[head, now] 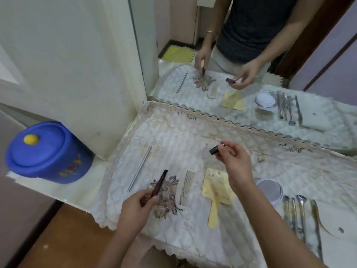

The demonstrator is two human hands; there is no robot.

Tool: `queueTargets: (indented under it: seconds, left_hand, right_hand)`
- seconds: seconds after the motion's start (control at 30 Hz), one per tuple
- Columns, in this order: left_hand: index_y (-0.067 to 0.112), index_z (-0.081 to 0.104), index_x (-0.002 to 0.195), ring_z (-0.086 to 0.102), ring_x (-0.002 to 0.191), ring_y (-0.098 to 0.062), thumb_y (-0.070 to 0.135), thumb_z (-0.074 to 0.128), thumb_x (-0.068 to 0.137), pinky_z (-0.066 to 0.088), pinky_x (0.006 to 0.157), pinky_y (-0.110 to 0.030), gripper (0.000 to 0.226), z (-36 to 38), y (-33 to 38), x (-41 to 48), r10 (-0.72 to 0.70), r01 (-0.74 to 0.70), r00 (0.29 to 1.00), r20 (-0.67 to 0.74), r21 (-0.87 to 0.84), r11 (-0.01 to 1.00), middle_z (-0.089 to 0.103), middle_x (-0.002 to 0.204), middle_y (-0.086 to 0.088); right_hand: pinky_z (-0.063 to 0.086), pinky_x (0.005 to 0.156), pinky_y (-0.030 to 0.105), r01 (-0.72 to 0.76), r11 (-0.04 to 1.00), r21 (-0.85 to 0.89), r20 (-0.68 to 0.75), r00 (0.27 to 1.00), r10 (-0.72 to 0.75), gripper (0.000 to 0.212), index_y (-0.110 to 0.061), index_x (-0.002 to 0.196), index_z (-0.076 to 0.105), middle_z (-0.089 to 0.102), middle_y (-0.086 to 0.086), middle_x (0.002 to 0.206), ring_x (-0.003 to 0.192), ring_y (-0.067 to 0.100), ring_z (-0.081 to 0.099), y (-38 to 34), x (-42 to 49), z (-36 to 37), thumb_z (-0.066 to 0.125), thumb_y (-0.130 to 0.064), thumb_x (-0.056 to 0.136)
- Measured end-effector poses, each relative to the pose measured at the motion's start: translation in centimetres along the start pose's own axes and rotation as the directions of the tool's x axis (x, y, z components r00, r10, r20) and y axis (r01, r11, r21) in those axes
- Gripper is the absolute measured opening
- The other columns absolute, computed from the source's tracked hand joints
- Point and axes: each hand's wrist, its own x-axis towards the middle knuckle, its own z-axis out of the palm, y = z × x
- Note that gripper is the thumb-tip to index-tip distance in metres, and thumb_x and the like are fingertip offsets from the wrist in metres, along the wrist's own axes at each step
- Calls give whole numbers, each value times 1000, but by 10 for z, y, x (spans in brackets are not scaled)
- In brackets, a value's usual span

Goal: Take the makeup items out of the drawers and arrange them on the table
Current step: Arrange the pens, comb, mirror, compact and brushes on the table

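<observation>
Two dark makeup pieces held above the cloth-covered worktop [173, 140].
My left hand [138, 206] grips a slim dark stick [161, 181], blurred, beside the comb [185, 188]; the metal tools [301, 215] at right smear together. Farther in, my right hand [236, 162] pinches a short dark tube [214, 151], partly hidden by fingers. The print on the blue tub [46, 151] is unreadable.

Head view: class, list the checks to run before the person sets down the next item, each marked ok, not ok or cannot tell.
1. Left hand grips the stick: ok.
2. Right hand pinches the tube: ok.
3. Bare cloth free between rod and comb: ok.
4. The comb, yellow mirror and tools lie apart: ok.
5. Drawers emptied: cannot tell, none in view.
</observation>
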Motion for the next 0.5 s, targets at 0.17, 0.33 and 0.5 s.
queueTargets:
  seconds: [0.17,0.33,0.5]
  left_hand:
    - [12,69,89,64,72,-21,24,64,83,53,67,-38,14,1,12,37,-79,79,997,1,-23,997,68,77,-6]
    - [15,62,87,61,78,-21,29,62,83,47,69,-32,14,8,11,64,32,-68,986,163,222,973,59,78,0]
    - [20,48,101,61,81,-17,41,56,86,39,61,-26,27,5,-1,67,108,-220,925,365,279,935,63,87,2]
  right_hand:
    - [54,60,24,-37,947,-320,158,983,92,15,-18,73,57,63,8,70,60,13,64,15,1,26,69,-11,79]
    - [39,55,5,-2,763,-646,103,991,89,13,-17,72,59,58,-1,66,64,12,55,68,-23,70,71,-16,76]
    - [38,60,18,39,606,-794,105,992,74,10,-16,80,62,61,2,76,75,17,58,76,-34,85,66,-24,82]
